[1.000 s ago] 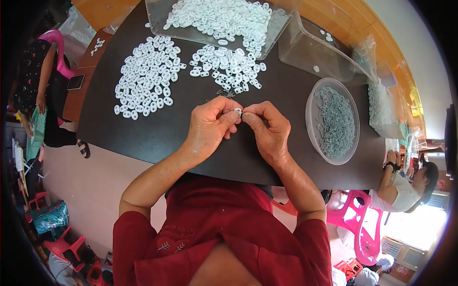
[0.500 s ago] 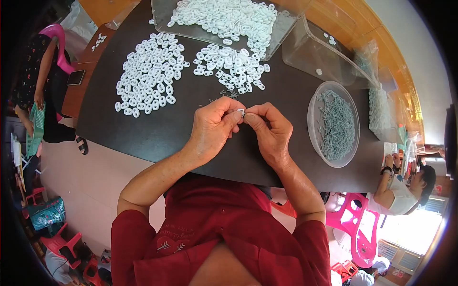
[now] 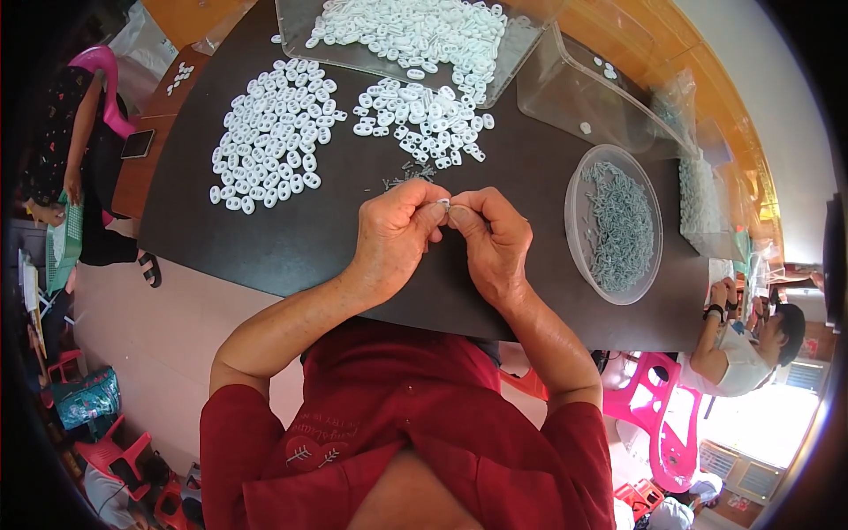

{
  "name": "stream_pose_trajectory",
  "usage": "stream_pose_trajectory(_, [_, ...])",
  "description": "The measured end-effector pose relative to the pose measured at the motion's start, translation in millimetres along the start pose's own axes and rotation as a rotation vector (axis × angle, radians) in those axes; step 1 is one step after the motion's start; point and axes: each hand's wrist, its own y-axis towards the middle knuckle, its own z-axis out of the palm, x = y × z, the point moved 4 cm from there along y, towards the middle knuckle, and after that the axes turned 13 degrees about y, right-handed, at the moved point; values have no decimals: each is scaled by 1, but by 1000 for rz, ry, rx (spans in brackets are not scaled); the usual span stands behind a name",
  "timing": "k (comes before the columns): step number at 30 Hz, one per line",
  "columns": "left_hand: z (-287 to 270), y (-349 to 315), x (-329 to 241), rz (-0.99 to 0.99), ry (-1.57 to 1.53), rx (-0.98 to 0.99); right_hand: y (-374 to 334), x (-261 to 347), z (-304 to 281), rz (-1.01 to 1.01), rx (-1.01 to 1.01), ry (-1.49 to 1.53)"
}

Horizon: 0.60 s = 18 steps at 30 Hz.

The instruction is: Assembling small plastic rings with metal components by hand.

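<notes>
My left hand (image 3: 395, 232) and my right hand (image 3: 489, 237) meet over the near part of the dark table (image 3: 265, 256). Between their pinched fingertips is a small white plastic piece (image 3: 444, 202), mostly covered by the fingers. Both thumbs press against it. Just beyond my left hand lies a small heap of grey screws (image 3: 415, 173). Farther off is a loose group of white oval two-hole pieces (image 3: 433, 119). A larger spread of similar white pieces (image 3: 274, 132) lies to the left.
A clear tray (image 3: 296, 40) full of white pieces stands at the far side. Right of it is a clear plastic box (image 3: 601, 110). A round tub (image 3: 576, 238) of screws sits at the right. Other people are at the left and right, near a pink chair (image 3: 658, 415).
My right hand has shifted slightly left, closer to my left hand, and its fingers cover more of the white piece. The whole view has moved a little.
</notes>
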Motion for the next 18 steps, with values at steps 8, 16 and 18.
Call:
stream_pose_trajectory(8, [-2,3,4,-52,-124,12,4,2,0,253,-28,221])
stream_pose_trajectory(16, [0,-2,5,-45,-11,78,-1,2,0,143,28,11])
stream_pose_trajectory(18, [-3,-1,4,-82,-81,90,0,6,0,85,42,-6])
